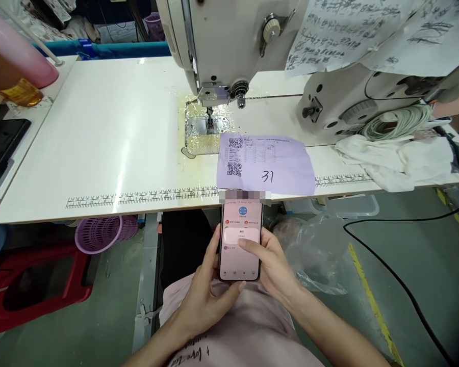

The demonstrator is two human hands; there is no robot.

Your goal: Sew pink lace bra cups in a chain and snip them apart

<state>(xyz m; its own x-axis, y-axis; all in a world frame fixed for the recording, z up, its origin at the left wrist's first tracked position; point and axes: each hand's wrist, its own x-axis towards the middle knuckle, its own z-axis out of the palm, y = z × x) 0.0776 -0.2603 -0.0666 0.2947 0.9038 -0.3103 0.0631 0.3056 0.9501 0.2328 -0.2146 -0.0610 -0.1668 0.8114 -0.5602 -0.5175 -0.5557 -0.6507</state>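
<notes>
A smartphone (240,262) with a lit pinkish screen is held upright between both hands, just in front of the table's edge. My left hand (208,295) is closed around its left side and lower corner. On the other side my right hand (273,262) grips the phone's right edge, its thumb touching the screen at a white pop-up box. The text there is too small to read. Directly beyond the phone lies a purple paper slip (268,165) with two QR codes and a handwritten 31. A blurred patch covers the phone's top end.
A sewing machine (229,46) stands on the white table (99,127), its needle behind the slip. White cloth (401,158) and a coil of pale cord (398,122) lie at right. Bottles (19,51) stand at far left. Below are a purple basket (99,234) and red stool (69,295).
</notes>
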